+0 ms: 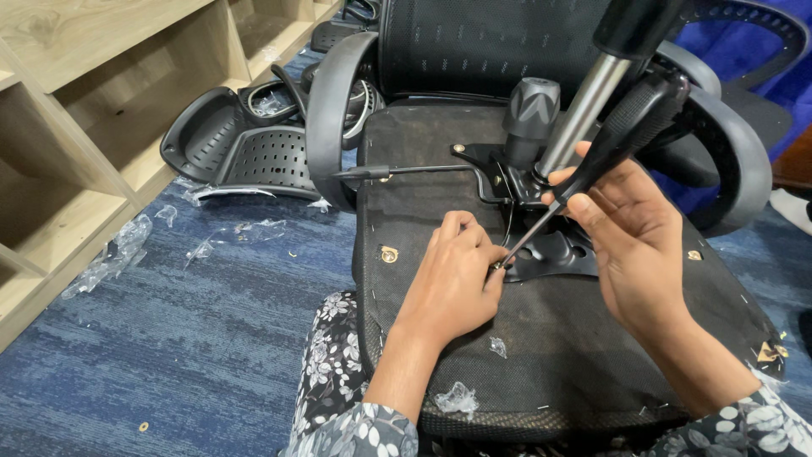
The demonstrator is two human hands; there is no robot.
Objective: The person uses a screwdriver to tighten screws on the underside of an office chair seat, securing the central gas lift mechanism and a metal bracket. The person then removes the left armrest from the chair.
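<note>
Currently gripping a black-handled screwdriver (592, 165) in the right hand (630, 237), fingers closed around the lower handle, shaft slanting down and to the left. Pinching with the left hand (452, 275) right at the screwdriver tip, fingers curled shut against the black metal mechanism plate (554, 250); whatever is sitting between the fingertips being too small to tell. Resting both forearms over the upturned office chair seat (541, 338), its underside facing up, chrome gas cylinder (584, 110) rising from the plate. Lying beyond, on blue carpet (194, 338), loose black plastic chair parts (241, 140) and scraps of clear wrapping (118, 254). Standing to the left, pale wooden shelving (76, 110).
</note>
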